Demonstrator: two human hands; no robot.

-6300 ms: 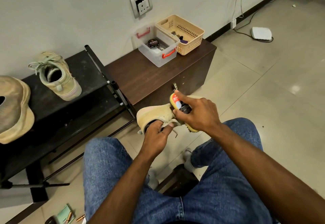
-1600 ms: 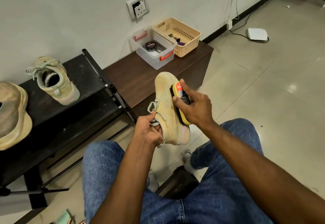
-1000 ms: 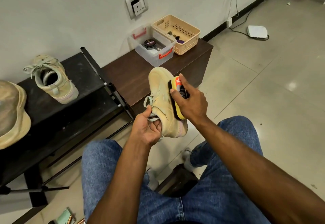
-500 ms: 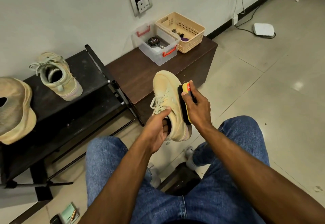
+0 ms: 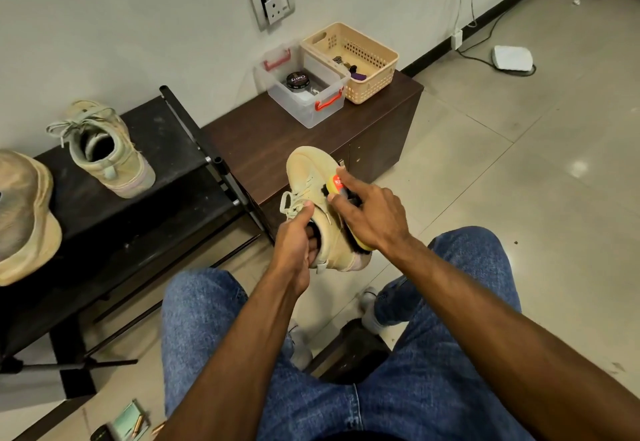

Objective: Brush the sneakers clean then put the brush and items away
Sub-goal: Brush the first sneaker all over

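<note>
Change: brush [image 5: 335, 187] now lying further down the sneaker's [image 5: 313, 198] right flank than a second ago, toe tilting a little more toward the wall; left-hand [image 5: 294, 240] grip shifted from the laces into the collar.
Meaning: brushing likely mid-stroke on this side panel; putting-away not yet begun.
Left hand: gripping the held sneaker at its opening, thumb over the tongue, fingers tucked inside.
Right hand [image 5: 372, 214]: clasping the yellow-backed brush, index finger stretched along its top, remaining fingers wrapped over the back, bristles pressing against the shoe.
Sneaker location: hanging in the air above the knees, in front of the brown cabinet [image 5: 277, 143], toe pointing up and away.
Sneakers counted: two, one in hand, a second sneaker [image 5: 107, 153] standing on the black rack [image 5: 166, 198].
Brushes counted: one.
Containers counted: two on the cabinet, side by side, a clear bin [image 5: 304, 94] with red handles and a beige basket [image 5: 377, 73].
Polish tins counted: one tin [image 5: 297, 80], sitting inside the clear bin.
Hats counted: one tan hat [image 5: 24, 219] at the rack's left end.
Remaining, judging from this: second sneaker possibly awaiting brushing, then brush going to a container.
</note>
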